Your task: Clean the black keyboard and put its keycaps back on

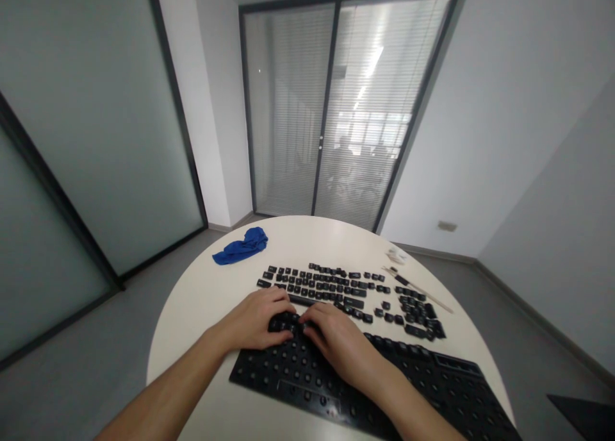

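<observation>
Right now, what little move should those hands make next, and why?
Perhaps press the keycaps between the left hand and right hand level: fingers of both are there, and nearby posts on the keyboard stand bare, with loose keycaps laid out beyond.

The keyboard base is partly covered by the right hand and cut off below, the loose keycaps are too small to be read, and shapes behind the blinds are blurred.
</observation>
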Available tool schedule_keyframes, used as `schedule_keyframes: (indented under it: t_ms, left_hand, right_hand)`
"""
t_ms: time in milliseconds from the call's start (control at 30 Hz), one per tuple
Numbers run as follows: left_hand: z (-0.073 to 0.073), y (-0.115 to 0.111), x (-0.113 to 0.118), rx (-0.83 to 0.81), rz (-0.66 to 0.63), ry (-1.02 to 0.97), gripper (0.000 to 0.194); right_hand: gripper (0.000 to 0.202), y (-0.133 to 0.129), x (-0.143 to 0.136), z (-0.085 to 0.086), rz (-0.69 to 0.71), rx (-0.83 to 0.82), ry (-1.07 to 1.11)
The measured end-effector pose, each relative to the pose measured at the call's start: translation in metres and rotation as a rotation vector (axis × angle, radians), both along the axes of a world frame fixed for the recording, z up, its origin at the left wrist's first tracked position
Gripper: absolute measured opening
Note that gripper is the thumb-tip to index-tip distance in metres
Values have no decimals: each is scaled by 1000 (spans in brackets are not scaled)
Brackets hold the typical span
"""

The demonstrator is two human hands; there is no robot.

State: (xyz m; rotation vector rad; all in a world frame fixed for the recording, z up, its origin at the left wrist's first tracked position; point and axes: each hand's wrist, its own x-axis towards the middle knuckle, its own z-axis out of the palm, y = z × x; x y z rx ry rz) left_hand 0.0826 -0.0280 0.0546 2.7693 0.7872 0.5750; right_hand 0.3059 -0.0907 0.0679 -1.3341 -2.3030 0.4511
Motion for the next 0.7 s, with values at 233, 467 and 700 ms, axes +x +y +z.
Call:
schedule_keyframes:
  t_ms: [233, 467, 700]
  left_hand:
    - [-1, 0, 0, -1, 2, -5, 29]
    - [-2, 1, -1, -3, 7, 10, 30]
    - [-2, 1, -1, -1, 5, 10, 29]
  right_hand:
    - [18, -1, -5, -9, -6, 61, -46]
    - [14, -1, -4, -12, -60, 67, -42]
    - [11, -1, -4, -9, -18, 94, -65]
